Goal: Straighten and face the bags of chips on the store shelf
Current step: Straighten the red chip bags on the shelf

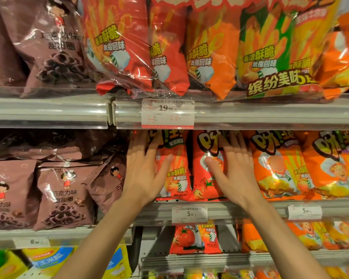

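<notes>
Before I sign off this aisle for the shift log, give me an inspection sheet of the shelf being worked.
Surface: middle shelf rail with price tags 5.90.
Job's things: red tomato chip bags, upright, faces forward; orange bags beside them.
Clutter: brown ring-snack bag tilted against its neighbours.
Hands: left hand and right hand flat on the red bags, fingers straight.
Cables: nothing seen.
Surroundings: multipacks above with a 19.90 tag; more bags below.
</notes>
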Tool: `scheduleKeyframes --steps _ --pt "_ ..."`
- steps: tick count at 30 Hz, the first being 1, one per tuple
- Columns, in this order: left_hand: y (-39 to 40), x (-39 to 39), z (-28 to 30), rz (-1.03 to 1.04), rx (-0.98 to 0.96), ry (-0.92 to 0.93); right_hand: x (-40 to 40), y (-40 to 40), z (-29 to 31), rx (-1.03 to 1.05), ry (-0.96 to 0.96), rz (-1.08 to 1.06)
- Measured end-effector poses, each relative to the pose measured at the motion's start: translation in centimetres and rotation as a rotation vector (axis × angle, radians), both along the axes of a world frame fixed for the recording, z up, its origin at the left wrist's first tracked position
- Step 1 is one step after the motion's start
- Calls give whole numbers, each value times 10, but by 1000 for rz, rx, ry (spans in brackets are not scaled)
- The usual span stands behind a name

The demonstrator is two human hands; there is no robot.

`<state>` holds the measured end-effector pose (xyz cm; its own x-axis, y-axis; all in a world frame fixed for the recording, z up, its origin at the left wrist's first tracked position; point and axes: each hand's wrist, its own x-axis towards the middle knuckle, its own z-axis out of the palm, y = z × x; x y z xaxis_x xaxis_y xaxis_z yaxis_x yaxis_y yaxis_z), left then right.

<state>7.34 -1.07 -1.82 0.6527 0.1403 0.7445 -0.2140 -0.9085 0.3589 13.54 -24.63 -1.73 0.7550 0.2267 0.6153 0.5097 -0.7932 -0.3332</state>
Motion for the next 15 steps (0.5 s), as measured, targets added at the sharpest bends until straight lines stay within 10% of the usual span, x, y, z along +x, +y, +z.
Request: scheduleKeyframes --steps 5,15 --pt "6 -2 -2 -52 -568 197 -2 1 -10 208 79 -28" --pt "-9 1 5 33 -582 274 7 4 -16 142 13 -106"
